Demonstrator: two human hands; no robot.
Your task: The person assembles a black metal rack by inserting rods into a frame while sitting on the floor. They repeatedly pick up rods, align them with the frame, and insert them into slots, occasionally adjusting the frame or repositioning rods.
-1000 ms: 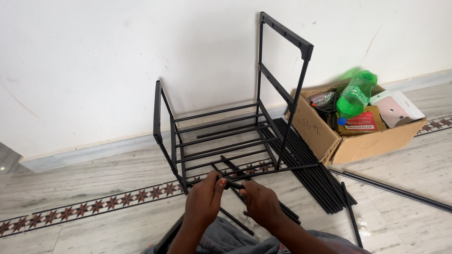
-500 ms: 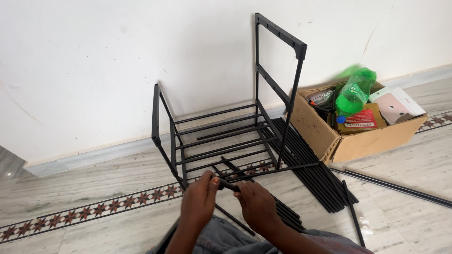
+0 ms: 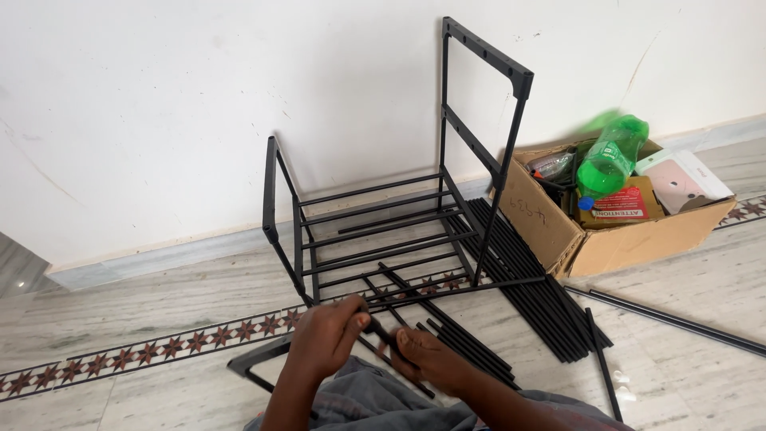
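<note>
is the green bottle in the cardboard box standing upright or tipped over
Tipped. The green bottle leans at a slant inside the cardboard box, its blue cap down among the other contents and its base pointing up toward the wall.

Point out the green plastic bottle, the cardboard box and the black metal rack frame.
green plastic bottle (image 3: pixel 610 156), head view, on the middle of its body.
cardboard box (image 3: pixel 542 223), head view, on its bare front side wall.
black metal rack frame (image 3: pixel 481 150), head view, on the crossbar of its tall upright end.
</note>
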